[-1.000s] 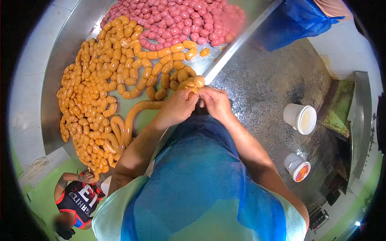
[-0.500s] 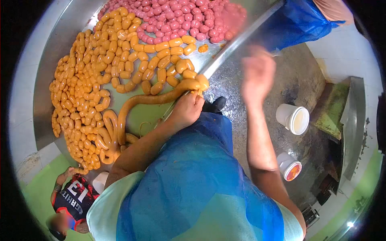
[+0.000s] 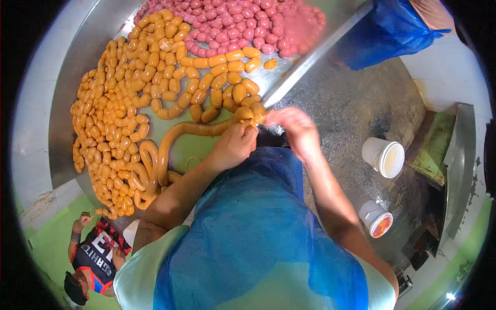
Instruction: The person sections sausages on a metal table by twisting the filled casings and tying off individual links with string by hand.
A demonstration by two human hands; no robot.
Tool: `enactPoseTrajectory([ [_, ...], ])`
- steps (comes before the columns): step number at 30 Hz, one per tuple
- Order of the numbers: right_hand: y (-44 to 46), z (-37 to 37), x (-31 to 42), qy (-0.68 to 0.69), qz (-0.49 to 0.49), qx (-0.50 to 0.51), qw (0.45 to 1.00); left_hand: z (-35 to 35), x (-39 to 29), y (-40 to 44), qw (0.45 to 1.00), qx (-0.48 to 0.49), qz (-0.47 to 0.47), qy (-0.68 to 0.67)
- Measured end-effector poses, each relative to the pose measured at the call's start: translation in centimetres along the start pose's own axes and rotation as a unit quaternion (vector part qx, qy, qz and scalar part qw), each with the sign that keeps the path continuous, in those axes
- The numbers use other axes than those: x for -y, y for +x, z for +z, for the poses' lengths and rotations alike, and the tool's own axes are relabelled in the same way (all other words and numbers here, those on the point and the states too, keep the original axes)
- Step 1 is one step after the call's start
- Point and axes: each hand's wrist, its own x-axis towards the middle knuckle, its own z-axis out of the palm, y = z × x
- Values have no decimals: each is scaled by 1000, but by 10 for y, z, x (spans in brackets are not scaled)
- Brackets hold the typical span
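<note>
My left hand is closed at the table's near edge, gripping the sausage where orange links bunch together. From there a long unlinked stretch of orange sausage curves back leftward across the table. My right hand is just right of the grip, its fingers reaching to the bunched links; motion blurs them, so what they hold is hidden. Linked orange sausages lie just beyond, joined end to end. A large heap of orange sausages covers the left side of the table.
Pink sausages are piled at the far side of the metal table. Two white buckets stand on the wet floor at right. A person in a blue apron is at upper right; another person works at lower left.
My right hand has come down and left from beside the table to the bunched links at my left hand. The person at lower left has shifted posture.
</note>
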Motion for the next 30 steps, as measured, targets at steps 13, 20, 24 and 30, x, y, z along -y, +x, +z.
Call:
enactPoseTrajectory([
  [13, 2, 3, 36, -572, -366, -154, 717, 52, 26, 7, 987, -73, -117, -79],
  [20, 2, -1, -39, -52, 240, 176, 953, 45, 11, -9, 996, -74, -45, -39],
  [24, 9, -31, -31, -203, 180, 239, 932, 19, 4, -5, 997, -6, -73, -12],
  [30, 11, -50, 3, 210, -9, -99, 973, 11, 18, 10, 1000, 5, 6, -4],
])
